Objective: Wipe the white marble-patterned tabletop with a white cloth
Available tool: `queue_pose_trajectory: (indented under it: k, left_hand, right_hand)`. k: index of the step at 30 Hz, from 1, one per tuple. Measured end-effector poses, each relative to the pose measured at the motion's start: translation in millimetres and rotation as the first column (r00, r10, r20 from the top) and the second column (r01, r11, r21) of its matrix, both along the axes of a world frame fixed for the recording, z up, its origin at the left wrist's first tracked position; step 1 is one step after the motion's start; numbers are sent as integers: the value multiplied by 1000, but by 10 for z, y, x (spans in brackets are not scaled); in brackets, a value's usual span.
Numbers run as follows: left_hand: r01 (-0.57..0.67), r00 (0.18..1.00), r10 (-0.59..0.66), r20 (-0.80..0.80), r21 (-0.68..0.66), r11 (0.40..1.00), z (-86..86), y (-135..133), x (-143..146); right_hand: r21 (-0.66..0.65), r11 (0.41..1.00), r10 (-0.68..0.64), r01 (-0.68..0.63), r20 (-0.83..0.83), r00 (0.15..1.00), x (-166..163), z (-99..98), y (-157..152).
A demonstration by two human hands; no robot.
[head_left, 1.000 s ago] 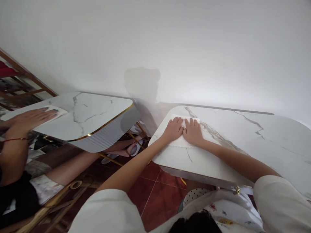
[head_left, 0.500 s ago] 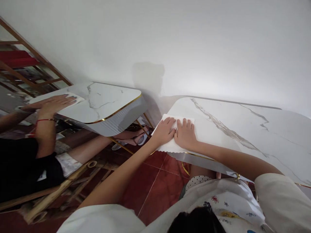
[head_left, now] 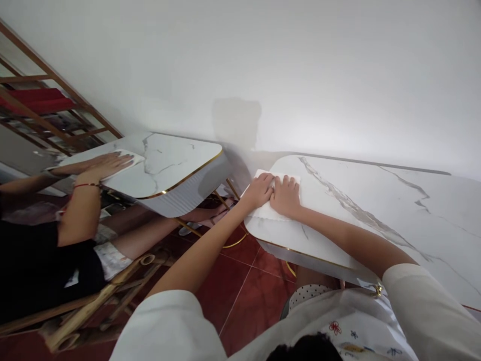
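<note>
My left hand (head_left: 259,191) lies flat on a white cloth (head_left: 265,212) at the left end of a white marble-patterned table (head_left: 383,198). Right beside it, my right hand (head_left: 284,197) presses on the same cloth, fingers spread, its thumb side against the left hand. Part of the cloth is hidden beneath both palms. It rests near the table's rounded corner, inside the gold-trimmed edge.
To the left stands a similar marble-patterned table (head_left: 169,150), where another person's hands (head_left: 101,166) rest on a white cloth (head_left: 133,158). That person sits on a bamboo chair (head_left: 97,306). Behind both tables rises a white wall (head_left: 300,65); a wooden rack (head_left: 56,75) is at far left.
My hands have pushed the cloth slightly away from me, so its near edge no longer hangs over the table's front edge. The view has shifted a little.
</note>
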State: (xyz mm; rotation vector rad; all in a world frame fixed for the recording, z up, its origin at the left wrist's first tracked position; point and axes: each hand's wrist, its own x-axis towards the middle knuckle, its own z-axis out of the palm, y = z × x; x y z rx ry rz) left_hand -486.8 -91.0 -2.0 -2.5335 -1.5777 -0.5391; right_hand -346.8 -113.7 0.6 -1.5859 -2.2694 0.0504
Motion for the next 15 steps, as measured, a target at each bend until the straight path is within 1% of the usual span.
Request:
queue_pose_trajectory:
  k: [3, 6, 9, 15]
  left_hand:
    - [-16, 1000, 16, -16, 5, 1000, 8, 199, 31]
    - [-6, 1000, 6, -25, 10, 1000, 16, 375, 60]
    - [-7, 1000, 7, -18, 7, 1000, 8, 569, 77]
    - [-21, 1000, 21, -2, 5, 1000, -38, 1106, 136]
  right_hand:
    - [9, 1000, -2, 3, -17, 1000, 27, -8, 203]
    - [16, 1000, -3, 3, -20, 1000, 51, -15, 387]
    - [3, 1000, -2, 2, -12, 1000, 78, -7, 576]
    - [6, 1000, -1, 2, -37, 999, 155, 8, 1094]
